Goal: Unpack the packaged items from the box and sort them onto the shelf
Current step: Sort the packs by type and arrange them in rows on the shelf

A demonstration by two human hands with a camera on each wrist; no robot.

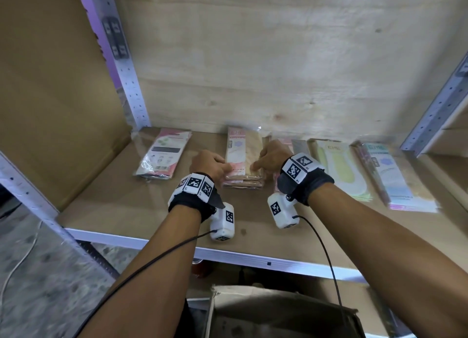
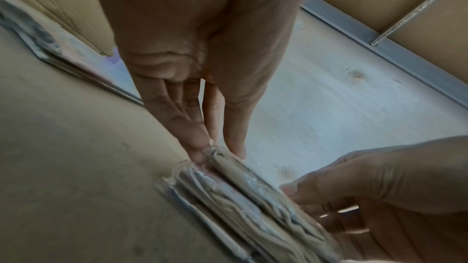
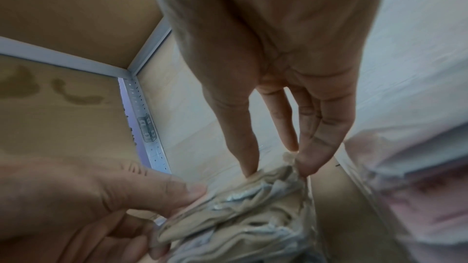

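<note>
A stack of flat beige and pink packets (image 1: pixel 243 158) lies at the middle of the shelf board (image 1: pixel 121 206). My left hand (image 1: pixel 225 166) pinches the stack's near left corner, thumb on top. In the left wrist view the left hand (image 2: pixel 220 152) has its thumb and fingers closed on the top packets of the stack (image 2: pixel 253 203). My right hand (image 1: pixel 256 166) pinches the near right corner. In the right wrist view the right hand (image 3: pixel 276 167) has its thumb and fingers meeting on the crinkled end of the stack (image 3: pixel 240 217). A cardboard box (image 1: pixel 278 310) stands below the shelf, its inside dark.
More packets lie in a row: a pink and white one (image 1: pixel 162 158) at the left, a pink one (image 1: pixel 285 143) behind my right hand, a yellow one (image 1: pixel 339 165) and a blue one (image 1: pixel 390 175). A cardboard sheet (image 1: pixel 50 97) lines the left side. Metal uprights (image 1: pixel 121 59) frame the bay.
</note>
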